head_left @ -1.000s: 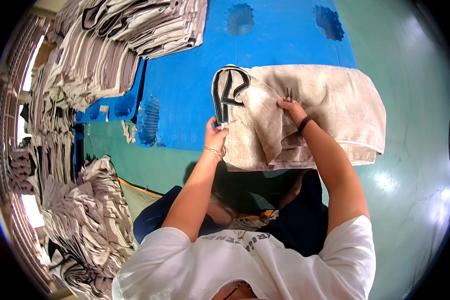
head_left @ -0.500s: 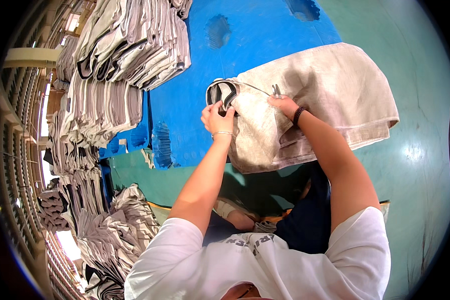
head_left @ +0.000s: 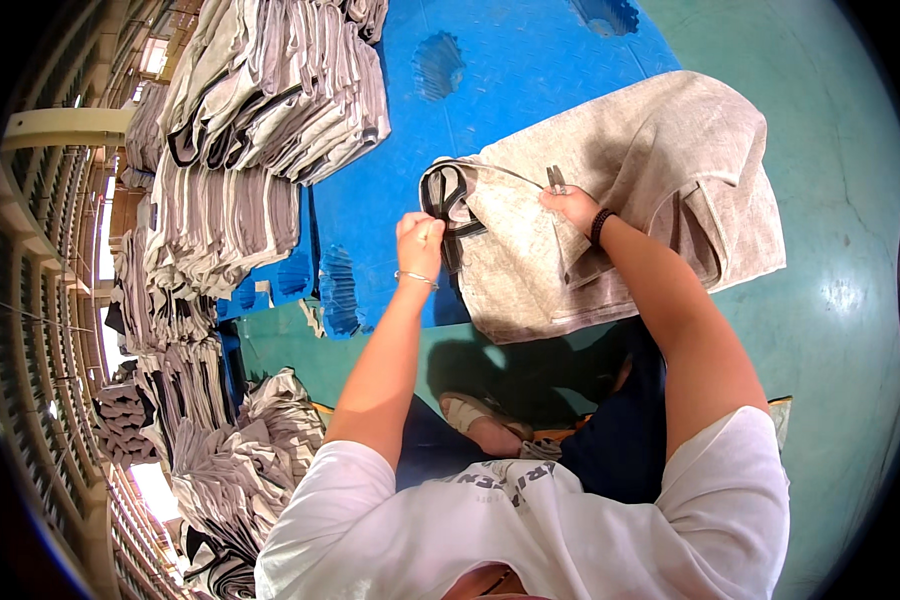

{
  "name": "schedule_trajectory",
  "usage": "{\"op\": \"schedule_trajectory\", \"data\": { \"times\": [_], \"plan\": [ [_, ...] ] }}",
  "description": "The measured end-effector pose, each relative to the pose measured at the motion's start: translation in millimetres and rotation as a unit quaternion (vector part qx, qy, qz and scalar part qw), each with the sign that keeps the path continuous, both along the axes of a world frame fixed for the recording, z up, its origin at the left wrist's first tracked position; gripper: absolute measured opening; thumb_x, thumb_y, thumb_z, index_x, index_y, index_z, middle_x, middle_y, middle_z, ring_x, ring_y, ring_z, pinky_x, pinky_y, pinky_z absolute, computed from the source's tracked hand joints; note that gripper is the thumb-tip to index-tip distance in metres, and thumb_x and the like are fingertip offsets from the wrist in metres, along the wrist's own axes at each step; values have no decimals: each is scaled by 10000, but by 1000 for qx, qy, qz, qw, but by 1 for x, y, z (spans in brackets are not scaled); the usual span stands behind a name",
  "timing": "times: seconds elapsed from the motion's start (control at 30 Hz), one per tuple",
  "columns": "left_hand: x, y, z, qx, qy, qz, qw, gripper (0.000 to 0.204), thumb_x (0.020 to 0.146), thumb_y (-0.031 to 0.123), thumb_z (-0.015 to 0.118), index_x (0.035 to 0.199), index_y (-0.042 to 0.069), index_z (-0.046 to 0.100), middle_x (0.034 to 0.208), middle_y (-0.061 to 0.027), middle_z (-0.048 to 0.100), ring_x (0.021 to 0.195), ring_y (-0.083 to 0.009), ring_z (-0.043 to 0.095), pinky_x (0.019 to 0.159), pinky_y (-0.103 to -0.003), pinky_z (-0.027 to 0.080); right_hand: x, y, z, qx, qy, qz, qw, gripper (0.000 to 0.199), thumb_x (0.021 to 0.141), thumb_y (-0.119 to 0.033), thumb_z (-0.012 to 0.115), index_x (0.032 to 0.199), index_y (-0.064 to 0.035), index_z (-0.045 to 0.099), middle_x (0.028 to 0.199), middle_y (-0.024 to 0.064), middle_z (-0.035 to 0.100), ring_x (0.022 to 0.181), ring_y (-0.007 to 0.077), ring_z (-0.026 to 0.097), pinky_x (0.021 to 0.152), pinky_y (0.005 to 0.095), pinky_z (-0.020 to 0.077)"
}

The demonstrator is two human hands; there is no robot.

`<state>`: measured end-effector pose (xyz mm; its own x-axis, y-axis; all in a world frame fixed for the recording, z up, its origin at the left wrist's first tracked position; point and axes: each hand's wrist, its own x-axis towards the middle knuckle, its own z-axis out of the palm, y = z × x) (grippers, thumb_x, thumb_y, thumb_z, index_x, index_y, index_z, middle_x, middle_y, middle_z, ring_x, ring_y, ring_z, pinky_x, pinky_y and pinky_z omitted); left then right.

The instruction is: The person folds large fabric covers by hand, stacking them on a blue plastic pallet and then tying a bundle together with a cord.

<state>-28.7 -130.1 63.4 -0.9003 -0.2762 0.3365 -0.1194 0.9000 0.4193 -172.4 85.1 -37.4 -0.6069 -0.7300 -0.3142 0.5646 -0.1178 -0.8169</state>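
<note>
Lying on the blue pallet [head_left: 530,90] at twelve o'clock, the grey garment [head_left: 650,190] had its dark collar [head_left: 448,200] pinched shut in the left hand [head_left: 419,237]; the right hand [head_left: 572,205] gripped small snips [head_left: 555,180], pulling a thread taut. Stacked garments [head_left: 270,110] waited at ten o'clock.

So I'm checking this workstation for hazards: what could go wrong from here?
1. The right hand holds small metal snips close to its fingertips and the grey garment; a slip might nick a finger or the fabric.
2. The left hand pinches the dark neck trim taut, so it could be cut by mistake.
3. The garment overhangs the blue pallet and could slide to the floor.
</note>
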Motion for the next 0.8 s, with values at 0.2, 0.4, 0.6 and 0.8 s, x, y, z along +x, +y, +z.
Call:
{"op": "schedule_trajectory", "data": {
  "times": [0.2, 0.4, 0.6, 0.8],
  "plan": [
    [46, -24, 1, 193, 34, 238, 951, 193, 752, 121, 519, 633, -29, 543, 931, -80, 505, 745, -157, 487, 651, -262, 409, -3, 4, -2, 11, 2, 1, 1000, 194, 758, -238, 564, 826, -57, 569, 798, -3, 549, 786, 101, 475, 757, 248, 341],
    [102, -47, -43, 180, -129, 337, 915, 232, 751, 130, 533, 951, 15, 500, 918, -71, 513, 846, -190, 468, 736, -292, 389, -3, 3, -5, 5, 14, 8, 1000, 191, 758, -235, 563, 828, -57, 563, 795, -6, 546, 784, 99, 470, 763, 244, 332],
    [72, 10, -37, 536, -217, 215, 787, 445, 738, 244, 578, 1112, 67, 416, 995, -48, 525, 925, -136, 469, 770, -274, 351, -5, 2, -9, -9, 8, 14, 1000, 176, 757, -230, 560, 815, -64, 558, 766, -18, 538, 754, 87, 466, 742, 240, 333],
    [44, 55, -40, 652, -52, 231, 721, 545, 714, -27, 483, 1209, 113, 302, 1030, -107, 486, 875, -180, 493, 738, -300, 409, -6, 4, -7, 11, 2, 3, 1000, 178, 748, -241, 565, 799, -70, 558, 749, -30, 528, 736, 77, 459, 725, 227, 331]
  ]
}}
